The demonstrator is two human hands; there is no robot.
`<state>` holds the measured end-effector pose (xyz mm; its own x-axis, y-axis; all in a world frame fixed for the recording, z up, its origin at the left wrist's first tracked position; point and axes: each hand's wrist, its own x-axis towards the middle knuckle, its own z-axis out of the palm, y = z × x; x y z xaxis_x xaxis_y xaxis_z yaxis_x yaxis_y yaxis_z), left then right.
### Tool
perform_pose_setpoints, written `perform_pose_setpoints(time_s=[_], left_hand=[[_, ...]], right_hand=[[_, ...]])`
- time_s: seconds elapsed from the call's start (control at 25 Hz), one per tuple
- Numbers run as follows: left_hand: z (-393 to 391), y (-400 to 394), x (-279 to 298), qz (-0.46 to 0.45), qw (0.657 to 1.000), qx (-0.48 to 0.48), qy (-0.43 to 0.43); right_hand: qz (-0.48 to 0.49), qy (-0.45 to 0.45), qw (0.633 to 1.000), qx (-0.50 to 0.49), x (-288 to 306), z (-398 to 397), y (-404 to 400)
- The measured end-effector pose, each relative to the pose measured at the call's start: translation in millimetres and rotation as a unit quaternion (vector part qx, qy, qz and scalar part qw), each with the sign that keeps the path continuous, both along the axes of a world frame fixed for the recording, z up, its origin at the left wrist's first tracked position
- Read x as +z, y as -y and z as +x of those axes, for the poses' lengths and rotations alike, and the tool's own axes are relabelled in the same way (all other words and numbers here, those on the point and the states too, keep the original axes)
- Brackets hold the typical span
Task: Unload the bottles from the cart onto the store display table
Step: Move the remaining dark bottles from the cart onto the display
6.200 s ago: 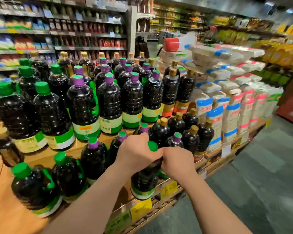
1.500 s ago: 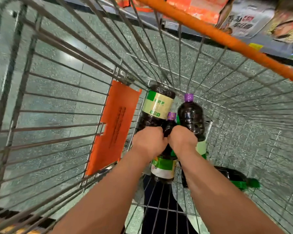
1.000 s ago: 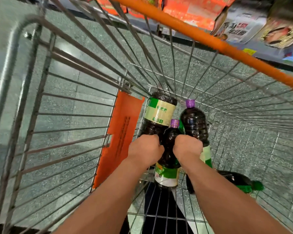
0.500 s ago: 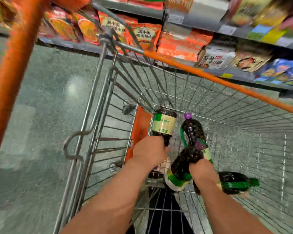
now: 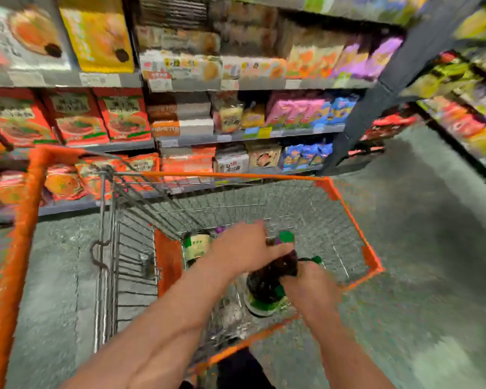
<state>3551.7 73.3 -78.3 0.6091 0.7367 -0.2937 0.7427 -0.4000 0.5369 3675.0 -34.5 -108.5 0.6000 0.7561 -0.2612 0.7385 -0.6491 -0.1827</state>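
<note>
The view is blurred by motion. A dark bottle [image 5: 270,279] with a green-and-white label hangs tilted inside the wire cart [image 5: 348,214], base toward me. My right hand [image 5: 310,287] grips its side from the right. My left hand [image 5: 242,248] lies over its upper end, fingers wrapped across the neck, which is hidden. Deeper in the cart lies a bottle with a beige label [image 5: 197,245]. A green cap [image 5: 286,236] and another green-capped bottle [image 5: 316,259] show past my hands. The display table is out of view.
The cart's orange rim and handle frame [image 5: 26,220] surround my arms. Store shelves [image 5: 236,136] packed with noodle packets stand right behind the cart. Grey floor [image 5: 432,248] opens to the right, where an aisle runs back between shelves.
My head has lifted, so the shelves now fill the top. The held bottle has risen from among the others. My left hand has shifted right, off the beige-label bottle, onto the held bottle's top.
</note>
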Motion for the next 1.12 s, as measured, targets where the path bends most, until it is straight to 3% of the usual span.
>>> perform_pose_setpoints(time_s=[0.12, 0.24, 0.32, 0.48, 0.6, 0.72, 0.8, 0.92, 1.12], left_hand=[[38, 61, 79, 0.122, 0.988, -0.083, 0.047], [70, 129, 156, 0.289, 0.939, -0.162, 0.089], [89, 173, 193, 0.353, 0.91, -0.184, 0.116], [135, 294, 229, 0.368, 0.863, -0.282, 0.201], [158, 396, 244, 0.309, 0.837, -0.354, 0.28], [173, 493, 252, 0.268, 0.781, -0.431, 0.364], [174, 543, 257, 0.24, 0.731, -0.488, 0.413], [159, 600, 259, 0.226, 0.605, -0.581, 0.495], [99, 670, 251, 0.14, 0.46, -0.717, 0.505]], right_hand=[[0.094, -0.008, 0.992, -0.083, 67, 9, 69], [0.119, 0.047, 0.986, -0.107, 124, 21, 135], [0.129, 0.079, 0.978, -0.142, 163, 30, 187], [0.114, 0.178, 0.959, -0.191, 221, 47, 326], [0.093, 0.242, 0.933, -0.248, 238, 47, 427], [0.021, 0.306, 0.897, -0.319, 244, 28, 527], [0.017, 0.308, 0.869, -0.387, 249, 6, 577], [0.002, 0.289, 0.823, -0.489, 255, -47, 614], [-0.042, 0.254, 0.675, -0.691, 252, -157, 627]])
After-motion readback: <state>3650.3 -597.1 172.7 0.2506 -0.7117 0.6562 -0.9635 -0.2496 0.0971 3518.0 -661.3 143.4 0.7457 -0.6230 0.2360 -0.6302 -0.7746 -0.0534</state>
